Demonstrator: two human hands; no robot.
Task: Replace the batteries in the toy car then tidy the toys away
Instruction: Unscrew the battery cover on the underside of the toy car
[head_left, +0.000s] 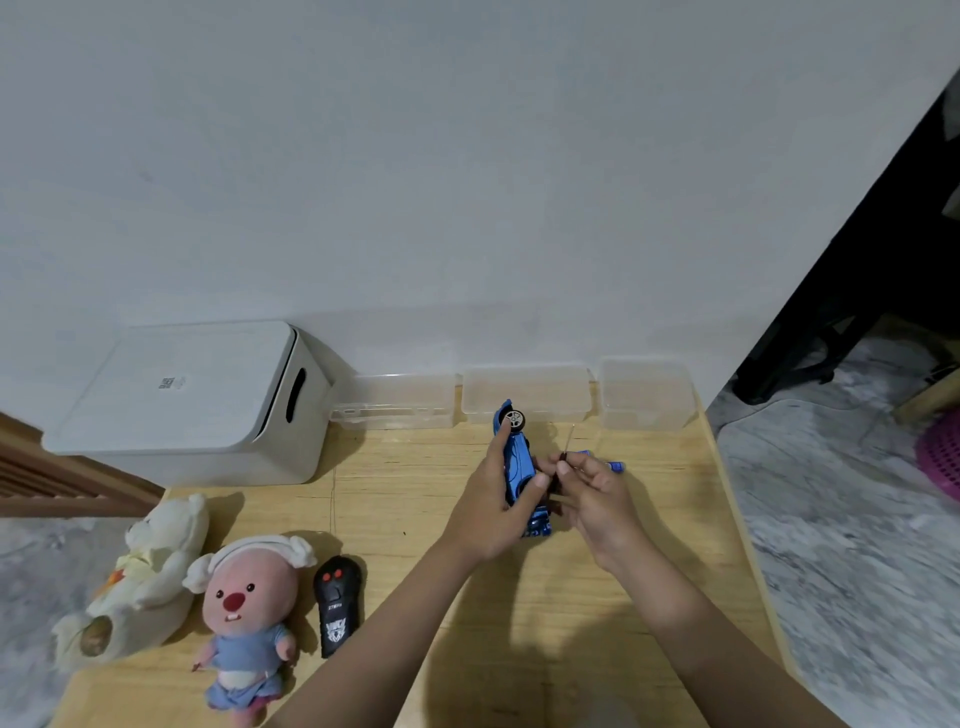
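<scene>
My left hand (493, 499) grips the blue toy car (519, 462) above the wooden table (415, 483). The car is tipped on its side, one wheel showing at its far end. Close beside the car on the right, my right hand (597, 499) pinches a thin tool with a dark grip and a fine metal shaft (570, 440) pointing up; it looks like a small screwdriver. A small blue object (616, 466) lies on the table just behind my right hand, mostly hidden. I cannot see the car's underside.
A lidded white storage box (197, 400) stands at the back left, with three clear plastic boxes (524, 392) along the wall. A white plush (150, 566), a pink plush (249, 613) and a black remote (337, 603) lie front left. The table's right edge drops to the floor.
</scene>
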